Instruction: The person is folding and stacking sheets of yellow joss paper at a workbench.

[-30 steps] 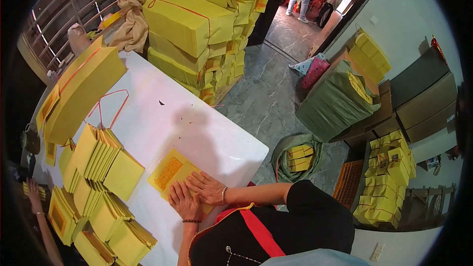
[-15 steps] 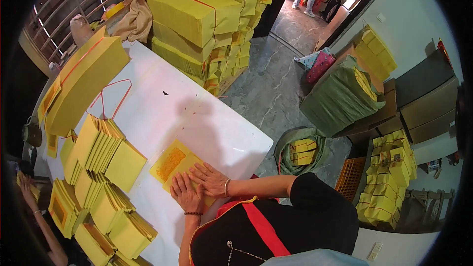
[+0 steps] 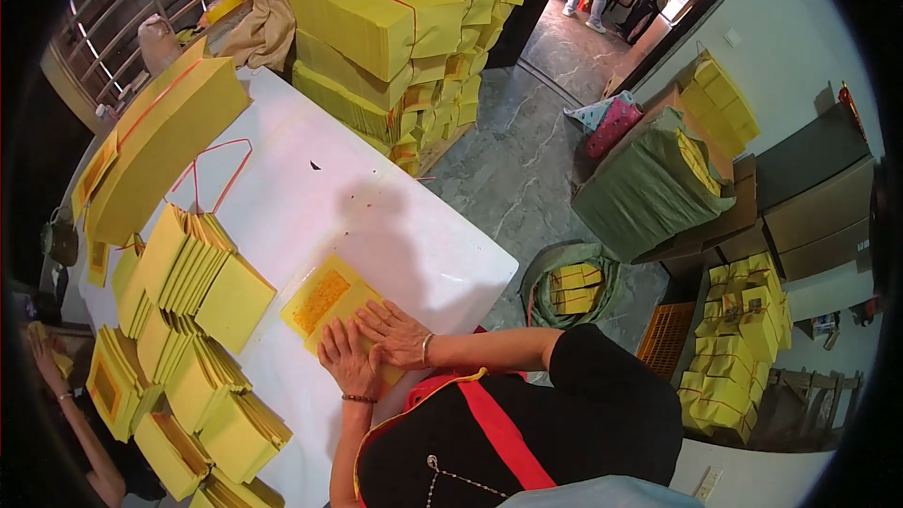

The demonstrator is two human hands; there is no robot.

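Note:
A yellow sheet of paper (image 3: 324, 303) with an orange-gold rectangle printed on it lies on the white table near me. Both of my hands rest flat on its near part, side by side and touching. My left hand (image 3: 350, 364), with a dark beaded bracelet at the wrist, has its fingers stretched out. Just right of it, my right hand (image 3: 399, 335) is pressed down the same way, a pale bangle on its wrist. Whether one sheet or a thin stack lies beneath cannot be made out. Folded yellow paper bundles (image 3: 193, 268) stand in rows to the left.
A long yellow paper stack (image 3: 160, 146) tied with red string sits farther left. Large yellow bundles (image 3: 367, 19) are piled beyond the white table (image 3: 451, 235). Right, on the floor, are green sacks (image 3: 649, 188) and an orange crate (image 3: 668, 339). Another person's hand (image 3: 47, 357) shows far left.
The view has shifted slightly. Both my hands stay flat on the yellow paper, in nearly the same place.

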